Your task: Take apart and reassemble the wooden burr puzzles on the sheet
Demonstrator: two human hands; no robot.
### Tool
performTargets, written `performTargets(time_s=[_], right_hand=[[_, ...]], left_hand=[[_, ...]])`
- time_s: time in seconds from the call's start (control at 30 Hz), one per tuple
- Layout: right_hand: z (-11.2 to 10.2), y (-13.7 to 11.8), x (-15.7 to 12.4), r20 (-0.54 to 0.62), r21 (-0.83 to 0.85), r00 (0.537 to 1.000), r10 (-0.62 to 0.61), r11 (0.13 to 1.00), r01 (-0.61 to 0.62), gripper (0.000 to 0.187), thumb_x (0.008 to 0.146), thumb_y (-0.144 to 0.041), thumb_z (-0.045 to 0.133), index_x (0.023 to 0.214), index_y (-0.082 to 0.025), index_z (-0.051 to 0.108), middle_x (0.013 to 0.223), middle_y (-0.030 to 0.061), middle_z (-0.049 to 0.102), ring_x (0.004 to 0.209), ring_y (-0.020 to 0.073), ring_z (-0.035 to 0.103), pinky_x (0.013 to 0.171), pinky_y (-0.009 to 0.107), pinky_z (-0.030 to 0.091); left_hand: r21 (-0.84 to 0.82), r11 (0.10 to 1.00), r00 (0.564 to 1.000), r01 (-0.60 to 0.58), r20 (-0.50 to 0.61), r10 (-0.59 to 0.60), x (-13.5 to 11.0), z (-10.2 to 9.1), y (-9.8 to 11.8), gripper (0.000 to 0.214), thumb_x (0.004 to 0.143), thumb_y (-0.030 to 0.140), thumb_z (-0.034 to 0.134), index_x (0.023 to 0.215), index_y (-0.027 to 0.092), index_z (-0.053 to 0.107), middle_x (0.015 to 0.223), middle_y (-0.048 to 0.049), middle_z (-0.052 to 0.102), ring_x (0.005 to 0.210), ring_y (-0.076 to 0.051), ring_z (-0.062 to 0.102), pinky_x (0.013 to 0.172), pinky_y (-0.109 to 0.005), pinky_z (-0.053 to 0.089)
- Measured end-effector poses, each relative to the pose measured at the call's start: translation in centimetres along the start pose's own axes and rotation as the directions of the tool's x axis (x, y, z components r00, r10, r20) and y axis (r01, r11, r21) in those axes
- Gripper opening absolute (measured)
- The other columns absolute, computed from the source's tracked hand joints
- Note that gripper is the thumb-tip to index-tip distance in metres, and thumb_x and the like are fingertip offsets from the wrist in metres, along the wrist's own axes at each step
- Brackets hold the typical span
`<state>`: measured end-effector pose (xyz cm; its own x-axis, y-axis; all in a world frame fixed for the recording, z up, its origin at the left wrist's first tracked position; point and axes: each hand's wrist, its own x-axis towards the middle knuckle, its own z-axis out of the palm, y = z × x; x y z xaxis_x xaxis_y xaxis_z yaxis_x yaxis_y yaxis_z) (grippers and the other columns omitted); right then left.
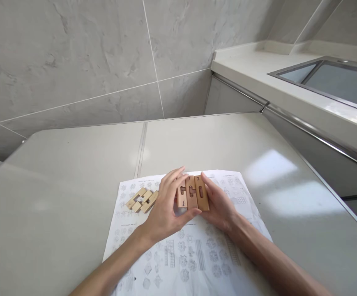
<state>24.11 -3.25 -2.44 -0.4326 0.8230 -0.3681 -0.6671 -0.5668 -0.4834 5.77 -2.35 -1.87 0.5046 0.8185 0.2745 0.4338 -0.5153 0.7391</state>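
Three flat wooden puzzle pieces (192,192) stand side by side between my hands, above the printed sheet. Dark-edged slots run through their faces, and the digits 1 and 2 show on two of them. My left hand (165,205) curves round their left side, its thumb along the lower edge and fingers at the top. On the right, my right hand (219,201) grips the piece marked 2, with a fingertip at its upper corner. Just left of my left hand, several interlocked wooden pieces (141,200) lie on the paper, partly hidden by that hand.
A large printed sheet (178,255) with line drawings of puzzle shapes lies on the pale table (104,156). Behind the table rises a grey tiled wall (88,49). To the right runs a white counter (246,65) with a metal-framed glass panel (335,80).
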Motion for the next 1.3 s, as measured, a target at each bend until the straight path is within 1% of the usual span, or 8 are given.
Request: performTargets(time_s=[0.13,0.23,0.37,0.53,0.63,0.77,1.03,1.3], right_hand=[[-0.2,-0.2,0.2,0.01,0.014,1.0,-0.024,1.0,0.024,0.056,0.105,-0.063,0.054,0.13,-0.016,0.072,0.118,0.0147,0.078,0.119,0.0341,0.071,0.104,0.05,0.054],[-0.3,-0.2,0.4,-0.006,0.01,0.999,-0.037,0.999,0.038,0.058,0.104,-0.063,0.053,0.131,-0.015,0.072,0.121,0.0163,0.078,0.122,0.0348,0.07,0.106,0.05,0.054],[-0.3,-0.1,0.5,0.001,0.005,1.0,-0.027,1.0,0.027,0.06,0.105,-0.064,0.053,0.133,-0.014,0.072,0.125,0.0169,0.077,0.126,0.0356,0.069,0.109,0.05,0.052],[-0.1,0.0,0.5,-0.015,0.037,0.999,-0.044,0.998,0.045,0.056,0.105,-0.06,0.054,0.13,-0.014,0.074,0.128,0.016,0.077,0.131,0.0352,0.066,0.116,0.052,0.047],[0.0,0.0,0.5,-0.038,0.043,0.998,-0.051,0.998,0.052,0.054,0.104,-0.059,0.057,0.129,-0.014,0.075,0.131,0.0159,0.076,0.133,0.0347,0.064,0.117,0.051,0.046],[-0.2,0.0,0.7,-0.036,0.053,0.998,-0.045,0.998,0.046,0.054,0.104,-0.058,0.058,0.13,-0.014,0.074,0.132,0.0162,0.076,0.134,0.035,0.063,0.116,0.05,0.047],[-0.5,0.2,0.6,0.022,0.09,0.998,-0.056,0.994,0.054,0.053,0.104,-0.056,0.057,0.137,-0.016,0.072,0.129,0.0153,0.077,0.133,0.0357,0.064,0.115,0.054,0.048],[-0.9,0.1,0.6,-0.047,0.087,0.994,-0.103,0.99,0.106,0.05,0.106,-0.056,0.058,0.136,-0.02,0.072,0.134,0.0118,0.076,0.137,0.0327,0.063,0.119,0.05,0.045]], left_hand=[[-0.211,0.957,0.979,0.201,0.002,-0.205,-0.6,0.2,-0.5,0.089,0.095,0.062,0.073,0.167,0.037,0.027,0.177,-0.0145,0.027,0.16,-0.041,0.034,0.121,-0.063,0.047],[-0.282,0.924,0.963,0.259,0.005,-0.269,-0.7,-0.1,-1.0,0.085,0.098,0.059,0.071,0.167,0.035,0.028,0.174,-0.0151,0.035,0.158,-0.038,0.039,0.125,-0.061,0.043],[-0.236,0.926,0.951,0.295,-0.02,-0.308,-0.5,-1.1,-1.6,0.073,0.099,0.058,0.071,0.16,0.035,0.039,0.17,-0.0124,0.043,0.158,-0.037,0.04,0.126,-0.06,0.042],[-0.208,0.919,0.91,0.335,-0.181,-0.372,0.0,-1.9,-2.0,0.043,0.106,0.055,0.059,0.139,0.028,0.056,0.145,-0.0122,0.065,0.14,-0.031,0.059,0.115,-0.052,0.051],[-0.229,0.918,0.902,0.325,-0.217,-0.374,0.0,-1.8,-1.7,0.027,0.106,0.052,0.058,0.106,0.025,0.059,0.103,-0.0073,0.073,0.1,-0.024,0.072,0.087,-0.04,0.06],[-0.126,0.948,0.945,0.293,-0.109,-0.307,-0.2,-1.1,-0.9,0.039,0.104,0.049,0.061,0.076,0.025,0.048,0.064,0.0036,0.054,0.057,-0.014,0.052,0.055,-0.03,0.045],[0.17,0.976,0.983,0.139,-0.145,-0.114,-0.7,0.1,-0.7,0.041,0.101,0.042,0.067,0.068,0.022,0.05,0.057,0.0053,0.051,0.053,-0.013,0.049,0.053,-0.029,0.038],[-0.027,0.974,0.963,0.224,-0.145,-0.226,-0.7,-0.5,-0.7,0.03,0.105,0.035,0.06,0.079,0.021,0.061,0.06,0.0059,0.055,0.052,-0.01,0.047,0.052,-0.024,0.037]])
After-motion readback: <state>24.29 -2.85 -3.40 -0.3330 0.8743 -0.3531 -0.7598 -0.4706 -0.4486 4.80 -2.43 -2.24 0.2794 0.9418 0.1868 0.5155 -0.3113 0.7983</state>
